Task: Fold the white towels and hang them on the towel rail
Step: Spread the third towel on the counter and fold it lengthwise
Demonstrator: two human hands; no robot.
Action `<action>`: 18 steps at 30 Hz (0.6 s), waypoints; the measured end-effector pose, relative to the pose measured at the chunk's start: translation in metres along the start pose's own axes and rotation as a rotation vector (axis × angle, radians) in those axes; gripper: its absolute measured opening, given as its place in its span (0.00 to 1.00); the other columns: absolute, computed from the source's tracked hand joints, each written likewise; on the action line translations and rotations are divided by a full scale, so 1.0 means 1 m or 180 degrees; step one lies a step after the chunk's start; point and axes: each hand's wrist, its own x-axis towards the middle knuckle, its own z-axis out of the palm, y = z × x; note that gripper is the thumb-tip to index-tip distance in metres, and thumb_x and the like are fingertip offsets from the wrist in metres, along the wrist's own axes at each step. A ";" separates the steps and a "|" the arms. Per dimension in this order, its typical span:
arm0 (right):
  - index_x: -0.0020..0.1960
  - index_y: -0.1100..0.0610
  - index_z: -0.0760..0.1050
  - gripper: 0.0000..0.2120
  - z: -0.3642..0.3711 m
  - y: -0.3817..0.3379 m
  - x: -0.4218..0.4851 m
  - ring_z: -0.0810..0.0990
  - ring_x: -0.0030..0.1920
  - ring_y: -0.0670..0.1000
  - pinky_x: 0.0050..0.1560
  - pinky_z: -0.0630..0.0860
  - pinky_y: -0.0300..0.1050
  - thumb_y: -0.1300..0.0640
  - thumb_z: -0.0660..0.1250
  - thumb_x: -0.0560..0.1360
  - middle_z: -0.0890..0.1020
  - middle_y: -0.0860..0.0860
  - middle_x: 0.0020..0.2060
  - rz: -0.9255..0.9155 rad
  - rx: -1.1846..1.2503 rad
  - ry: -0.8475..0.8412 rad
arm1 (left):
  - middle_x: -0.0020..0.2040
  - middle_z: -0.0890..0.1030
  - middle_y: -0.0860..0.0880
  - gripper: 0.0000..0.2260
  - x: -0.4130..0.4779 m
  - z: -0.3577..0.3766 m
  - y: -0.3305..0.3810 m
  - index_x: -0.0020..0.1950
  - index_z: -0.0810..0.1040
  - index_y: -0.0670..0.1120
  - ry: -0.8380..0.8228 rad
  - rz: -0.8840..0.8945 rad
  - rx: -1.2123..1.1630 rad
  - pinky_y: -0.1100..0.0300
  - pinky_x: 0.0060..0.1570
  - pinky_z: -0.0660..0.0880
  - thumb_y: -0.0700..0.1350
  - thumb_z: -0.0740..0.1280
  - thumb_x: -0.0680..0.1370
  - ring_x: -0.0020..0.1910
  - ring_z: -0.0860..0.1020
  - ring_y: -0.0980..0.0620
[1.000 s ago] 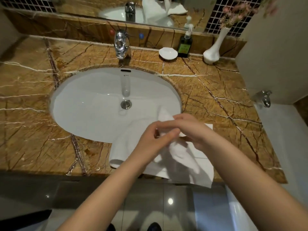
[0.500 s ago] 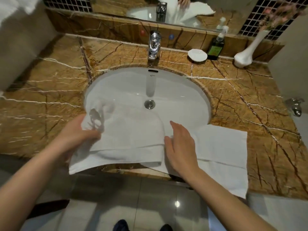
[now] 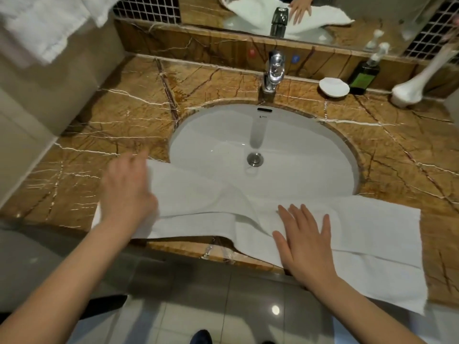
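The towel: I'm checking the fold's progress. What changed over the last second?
The white towel, bunched in both hands earlier, now lies spread along the counter's front edge. The left hand let go and smooths its left end; the right hand presses flat. Faucet and soap bottle unchanged.

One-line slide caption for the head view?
Both hands, left hand and right hand, press flat on a white towel spread across the marble counter and sink edge.
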 end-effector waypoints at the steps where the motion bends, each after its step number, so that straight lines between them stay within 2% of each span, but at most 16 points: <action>1: 0.76 0.47 0.56 0.33 -0.001 -0.001 0.000 0.52 0.77 0.54 0.73 0.39 0.62 0.38 0.36 0.76 0.61 0.51 0.75 -0.0038 -0.0011 -0.0023 | 0.69 0.69 0.40 0.36 -0.003 0.003 0.014 0.73 0.62 0.46 0.0192 0.0323 -0.0199 0.42 0.66 0.64 0.37 0.72 0.67 0.68 0.65 0.38; 2: 0.76 0.47 0.55 0.33 -0.002 -0.002 0.000 0.51 0.77 0.54 0.72 0.39 0.62 0.37 0.36 0.76 0.60 0.52 0.76 -0.0097 -0.0018 -0.0035 | 0.71 0.68 0.41 0.33 -0.006 0.007 0.029 0.73 0.63 0.47 0.0218 0.0656 -0.0403 0.43 0.69 0.61 0.40 0.70 0.70 0.71 0.64 0.40; 4: 0.76 0.46 0.54 0.32 -0.006 -0.002 0.004 0.50 0.77 0.53 0.72 0.39 0.62 0.37 0.37 0.75 0.58 0.51 0.76 -0.0178 0.0063 0.0047 | 0.74 0.65 0.46 0.25 -0.011 0.021 0.060 0.74 0.63 0.50 -0.0101 0.1305 -0.0653 0.48 0.73 0.54 0.48 0.63 0.78 0.74 0.59 0.45; 7: 0.76 0.45 0.56 0.30 -0.015 0.007 0.013 0.51 0.77 0.51 0.73 0.42 0.61 0.38 0.40 0.76 0.60 0.50 0.76 0.0074 0.0361 0.0368 | 0.78 0.58 0.50 0.22 -0.018 0.050 0.088 0.76 0.60 0.54 -0.0691 0.1942 -0.0347 0.51 0.75 0.44 0.55 0.51 0.82 0.77 0.52 0.49; 9: 0.76 0.46 0.56 0.32 -0.015 0.018 0.010 0.51 0.77 0.51 0.74 0.42 0.60 0.37 0.38 0.76 0.60 0.50 0.76 0.0227 0.0301 0.0322 | 0.79 0.55 0.51 0.23 -0.024 0.066 0.086 0.77 0.55 0.56 -0.0915 0.1959 -0.0036 0.51 0.76 0.42 0.57 0.46 0.82 0.78 0.49 0.51; 13: 0.76 0.46 0.58 0.31 -0.006 0.033 -0.011 0.52 0.77 0.52 0.75 0.43 0.59 0.38 0.39 0.77 0.60 0.50 0.76 0.0135 0.0091 0.0190 | 0.78 0.55 0.52 0.26 -0.043 0.075 0.064 0.78 0.51 0.58 -0.0896 0.1956 0.0052 0.51 0.75 0.42 0.61 0.40 0.80 0.78 0.51 0.51; 18: 0.76 0.45 0.57 0.28 -0.001 0.047 -0.026 0.52 0.77 0.52 0.74 0.44 0.60 0.39 0.45 0.78 0.60 0.49 0.76 0.0090 0.0101 0.0291 | 0.79 0.50 0.52 0.27 -0.061 0.071 0.046 0.78 0.46 0.59 -0.0869 0.2094 0.0128 0.50 0.74 0.43 0.64 0.42 0.79 0.78 0.47 0.50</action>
